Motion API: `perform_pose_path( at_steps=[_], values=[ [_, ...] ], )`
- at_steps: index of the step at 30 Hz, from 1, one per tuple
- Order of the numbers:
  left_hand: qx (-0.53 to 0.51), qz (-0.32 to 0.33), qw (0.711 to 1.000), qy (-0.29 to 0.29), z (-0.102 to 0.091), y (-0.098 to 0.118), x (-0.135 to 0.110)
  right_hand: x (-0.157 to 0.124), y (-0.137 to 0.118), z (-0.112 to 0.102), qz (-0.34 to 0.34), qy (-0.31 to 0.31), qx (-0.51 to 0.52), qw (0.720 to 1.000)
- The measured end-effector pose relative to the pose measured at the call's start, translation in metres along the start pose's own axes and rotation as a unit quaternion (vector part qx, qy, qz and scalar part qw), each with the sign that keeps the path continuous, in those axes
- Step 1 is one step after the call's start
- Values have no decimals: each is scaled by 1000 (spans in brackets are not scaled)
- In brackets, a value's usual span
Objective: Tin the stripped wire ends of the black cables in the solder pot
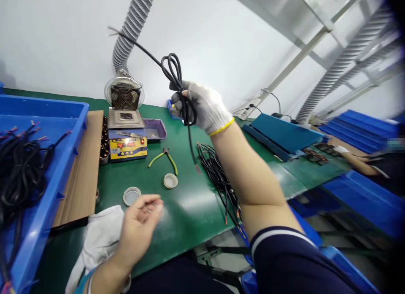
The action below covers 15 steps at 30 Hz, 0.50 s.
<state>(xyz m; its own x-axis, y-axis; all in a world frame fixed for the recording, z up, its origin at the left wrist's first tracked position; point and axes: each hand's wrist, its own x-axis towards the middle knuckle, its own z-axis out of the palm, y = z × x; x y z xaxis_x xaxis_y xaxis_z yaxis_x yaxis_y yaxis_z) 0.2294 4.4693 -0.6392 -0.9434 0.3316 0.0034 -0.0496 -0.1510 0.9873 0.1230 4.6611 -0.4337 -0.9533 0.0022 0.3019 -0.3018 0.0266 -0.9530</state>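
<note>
Closest in, the bare left hand (139,226) hovers low over the green tabletop (193,220), fingers loosely curled, thumb near their tips; whether anything small is pinched there, I can't tell. A white glove (104,233) lies just beside its wrist, a shallow dish (132,196) just past its knuckles. Farther out, loose cables (218,169) lie heaped under the outstretched right arm. And up it goes to the gloved right hand (207,106), fingers closed firmly around a coiled black cable (177,83), held clear of the surface! Its long axis slants from bare wire ends at upper left to a tail at lower right. From the left hand it's up and to the right, well apart. Behind, green-handled pliers (166,151) lie before a boxy heating unit (128,148).
</note>
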Motion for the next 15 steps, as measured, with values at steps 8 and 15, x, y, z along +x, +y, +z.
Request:
perform_pose_path(
  at_steps=[8, 15],
  values=[
    [-29, 21, 999, 41, -9, -1, 14, -47, 77, 14, 52, 120, 268, 955],
    [70, -32, 990, -115, 0, -1, 9, -53, 104, 31, 57, 177, 340, 922]
  ],
)
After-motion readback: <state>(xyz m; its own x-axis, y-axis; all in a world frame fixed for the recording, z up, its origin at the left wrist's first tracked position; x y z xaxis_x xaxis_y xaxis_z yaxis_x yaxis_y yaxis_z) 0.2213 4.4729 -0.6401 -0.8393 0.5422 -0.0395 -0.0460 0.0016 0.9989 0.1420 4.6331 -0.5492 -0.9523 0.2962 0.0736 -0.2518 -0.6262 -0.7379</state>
